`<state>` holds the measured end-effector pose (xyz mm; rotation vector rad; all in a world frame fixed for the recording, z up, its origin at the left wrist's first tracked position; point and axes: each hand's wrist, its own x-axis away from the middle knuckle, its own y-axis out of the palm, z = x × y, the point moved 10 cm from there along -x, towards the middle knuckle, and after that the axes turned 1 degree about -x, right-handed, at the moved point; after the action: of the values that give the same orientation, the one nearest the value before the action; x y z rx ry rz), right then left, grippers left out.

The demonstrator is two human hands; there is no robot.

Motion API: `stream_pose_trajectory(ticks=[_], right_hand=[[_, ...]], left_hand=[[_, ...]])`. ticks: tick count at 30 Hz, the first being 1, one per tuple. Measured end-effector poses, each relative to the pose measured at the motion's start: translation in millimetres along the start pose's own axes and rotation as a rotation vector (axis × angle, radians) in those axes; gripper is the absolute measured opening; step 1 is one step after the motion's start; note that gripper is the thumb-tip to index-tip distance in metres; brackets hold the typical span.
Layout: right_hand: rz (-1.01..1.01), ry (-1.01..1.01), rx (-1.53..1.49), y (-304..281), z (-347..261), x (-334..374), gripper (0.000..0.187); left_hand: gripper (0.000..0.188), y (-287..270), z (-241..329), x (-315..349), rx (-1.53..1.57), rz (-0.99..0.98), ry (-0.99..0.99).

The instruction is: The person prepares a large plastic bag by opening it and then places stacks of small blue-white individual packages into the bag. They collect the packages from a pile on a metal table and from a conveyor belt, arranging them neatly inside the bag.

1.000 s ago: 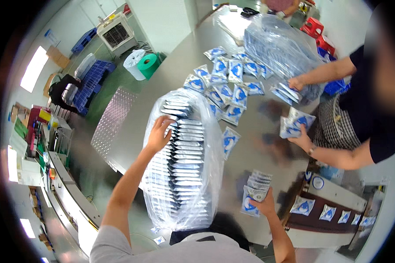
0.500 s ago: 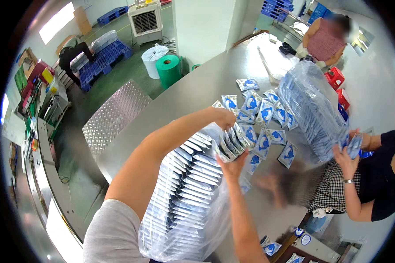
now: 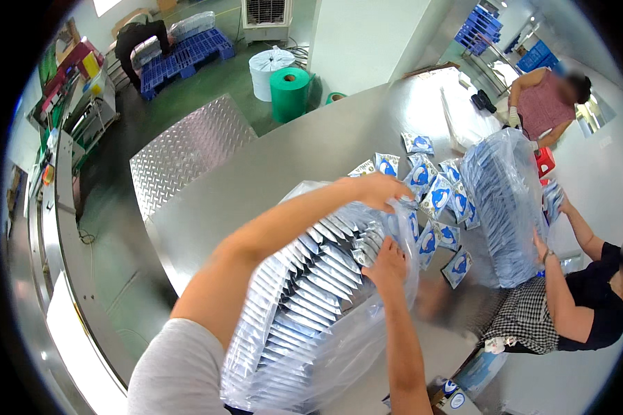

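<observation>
Clear bag (image 3: 349,349) bears long packet rows (image 3: 322,278); loose packets (image 3: 437,197) lie outside; right hand (image 3: 390,264) grasps a packet stack (image 3: 368,242); left hand (image 3: 377,191), grip indeterminable.

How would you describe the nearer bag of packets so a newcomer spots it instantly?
Find the big metal table. On it, nearest the camera, lies a clear bag of packets. Unlike the other bag, it has the wearer's left hand and right hand at its far end.

Head-worn fisheye; downward over table (image 3: 304,149)
</observation>
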<state>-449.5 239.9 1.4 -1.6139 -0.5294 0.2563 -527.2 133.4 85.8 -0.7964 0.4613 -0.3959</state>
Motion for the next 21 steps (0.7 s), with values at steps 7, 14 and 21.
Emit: stream_pose_trajectory(ticks=[7,14,21], right_hand=[[0.132,-0.333,-0.036,-7.4,-80.6,-31.6,0.087],[0.053,-0.414,-0.058,18.2,-92.5,-37.2,0.099],[0.148,-0.378,0.032,27.8,-99.3,-28.9,0.11]], left_hand=[[0.061,1.3,-135.1,284.2,0.636,0.494,-0.678],[0.076,48.4,-93.6,272.8,1.394,0.607,-0.896],[0.071,39.7,-105.5,283.6,1.041,0.496,-0.87]])
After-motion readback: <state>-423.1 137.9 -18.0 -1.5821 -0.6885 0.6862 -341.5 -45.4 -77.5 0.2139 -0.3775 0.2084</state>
